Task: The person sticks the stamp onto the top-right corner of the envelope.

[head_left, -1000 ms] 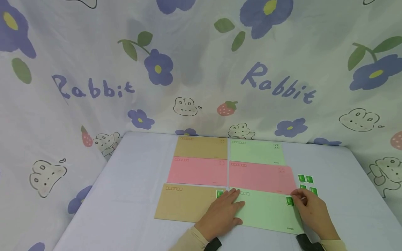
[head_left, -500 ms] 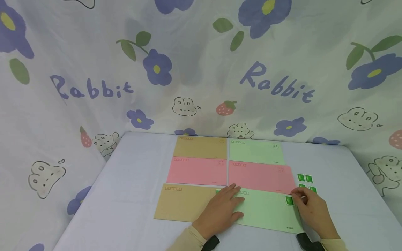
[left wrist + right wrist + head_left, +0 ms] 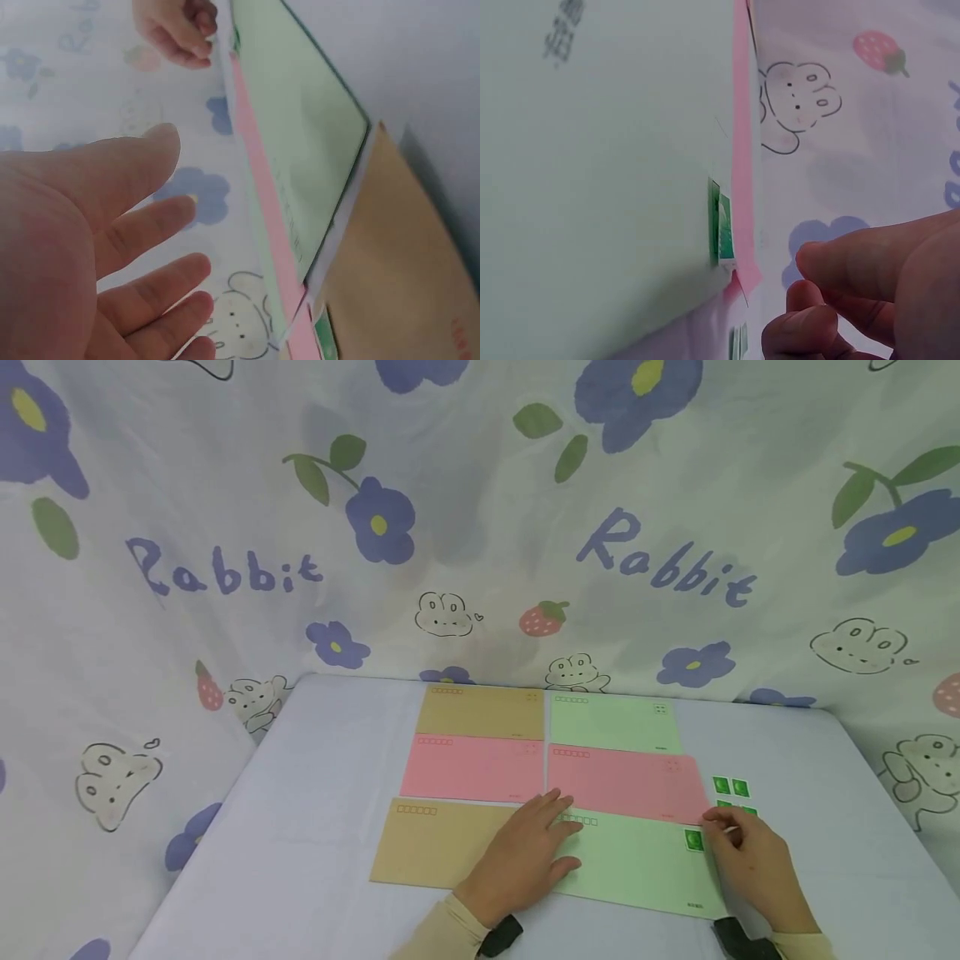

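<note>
My left hand (image 3: 521, 856) reaches over the side-by-side near edges of the brown envelope (image 3: 431, 847) and the light green envelope (image 3: 637, 868), fingers spread and holding nothing. Its palm and fingers show in the left wrist view, where the brown envelope's green stamp (image 3: 325, 336) is partly visible; in the head view the hand hides it. A green stamp (image 3: 693, 841) lies at the green envelope's upper right corner. Just right of that corner is my right hand (image 3: 753, 868), fingers loosely curled. The right wrist view shows its fingers (image 3: 840, 262) apart from the stamp, with nothing visible between them.
Behind lie two pink envelopes (image 3: 472, 768), (image 3: 622, 783), then a brown envelope (image 3: 480, 712) and a green envelope (image 3: 611, 722). Several loose green stamps (image 3: 731, 787) lie on the white table (image 3: 285, 827), the nearer ones partly behind my right hand. A patterned cloth (image 3: 480, 527) hangs behind.
My right hand has drawn slightly right from the green envelope's stamp. My left hand has shifted a little leftward and now covers the stamp on the near brown envelope. The envelopes stay put.
</note>
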`<action>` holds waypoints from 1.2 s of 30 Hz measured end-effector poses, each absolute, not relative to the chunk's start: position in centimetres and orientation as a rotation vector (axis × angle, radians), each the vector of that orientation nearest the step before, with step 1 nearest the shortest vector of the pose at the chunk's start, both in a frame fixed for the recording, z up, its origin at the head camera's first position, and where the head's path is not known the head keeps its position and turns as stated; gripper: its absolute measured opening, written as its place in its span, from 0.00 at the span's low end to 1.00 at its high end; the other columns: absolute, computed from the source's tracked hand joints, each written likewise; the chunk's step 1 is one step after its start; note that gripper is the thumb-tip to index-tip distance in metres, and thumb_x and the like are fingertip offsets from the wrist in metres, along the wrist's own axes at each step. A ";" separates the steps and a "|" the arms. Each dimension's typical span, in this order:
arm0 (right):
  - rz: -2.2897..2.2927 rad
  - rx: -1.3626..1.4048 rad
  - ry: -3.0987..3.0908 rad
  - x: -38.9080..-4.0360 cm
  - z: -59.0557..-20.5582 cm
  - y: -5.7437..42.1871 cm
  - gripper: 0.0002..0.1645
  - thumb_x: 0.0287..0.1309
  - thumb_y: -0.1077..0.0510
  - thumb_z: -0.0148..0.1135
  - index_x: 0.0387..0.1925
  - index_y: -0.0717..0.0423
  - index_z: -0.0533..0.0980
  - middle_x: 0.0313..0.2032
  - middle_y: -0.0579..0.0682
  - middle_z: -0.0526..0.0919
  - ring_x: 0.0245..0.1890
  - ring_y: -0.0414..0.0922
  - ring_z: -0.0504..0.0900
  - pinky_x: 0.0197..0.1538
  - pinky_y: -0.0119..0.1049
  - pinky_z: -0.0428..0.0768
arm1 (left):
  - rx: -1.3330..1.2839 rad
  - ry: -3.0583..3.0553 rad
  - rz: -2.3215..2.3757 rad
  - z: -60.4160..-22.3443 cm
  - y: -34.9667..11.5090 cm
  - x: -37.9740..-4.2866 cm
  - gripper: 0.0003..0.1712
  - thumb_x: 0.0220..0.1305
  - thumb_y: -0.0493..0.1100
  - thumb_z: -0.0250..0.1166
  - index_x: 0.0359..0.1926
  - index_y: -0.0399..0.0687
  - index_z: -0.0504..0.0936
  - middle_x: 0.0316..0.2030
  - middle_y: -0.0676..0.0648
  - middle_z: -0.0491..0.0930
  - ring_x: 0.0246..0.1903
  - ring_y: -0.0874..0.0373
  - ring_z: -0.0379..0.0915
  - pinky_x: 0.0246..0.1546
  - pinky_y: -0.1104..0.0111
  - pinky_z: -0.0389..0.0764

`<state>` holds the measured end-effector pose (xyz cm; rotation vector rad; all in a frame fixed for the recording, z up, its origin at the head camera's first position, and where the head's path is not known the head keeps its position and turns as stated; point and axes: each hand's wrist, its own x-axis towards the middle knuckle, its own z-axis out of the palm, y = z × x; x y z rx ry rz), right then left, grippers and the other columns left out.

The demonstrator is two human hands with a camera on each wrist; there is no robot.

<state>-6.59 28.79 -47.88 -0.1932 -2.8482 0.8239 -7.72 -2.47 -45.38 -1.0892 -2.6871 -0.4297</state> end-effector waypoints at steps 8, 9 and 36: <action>0.797 -0.190 -2.834 -6.5 -47.4 29.2 0.13 0.63 0.51 0.54 0.42 0.55 0.77 0.34 0.50 0.78 0.26 0.36 0.71 0.20 0.29 0.69 | -1.026 -2.710 -0.476 -44.9 -3.2 -8.5 0.22 0.59 0.55 0.63 0.51 0.51 0.79 0.60 0.46 0.69 0.64 0.50 0.59 0.65 0.61 0.59; 0.798 -0.190 -2.830 -6.5 -47.4 29.2 0.13 0.63 0.51 0.54 0.42 0.55 0.76 0.34 0.50 0.78 0.26 0.36 0.71 0.20 0.29 0.69 | -1.017 -2.715 -0.477 -44.9 -3.3 -8.6 0.22 0.59 0.55 0.63 0.51 0.52 0.79 0.60 0.46 0.69 0.64 0.50 0.60 0.65 0.61 0.59; 0.811 -0.207 -2.768 -7.4 -47.1 30.0 0.13 0.63 0.53 0.53 0.43 0.57 0.76 0.35 0.52 0.78 0.25 0.33 0.69 0.21 0.28 0.69 | -0.800 -2.758 -0.688 -43.7 -7.6 -10.8 0.22 0.62 0.53 0.61 0.54 0.50 0.77 0.61 0.45 0.69 0.65 0.49 0.57 0.66 0.58 0.56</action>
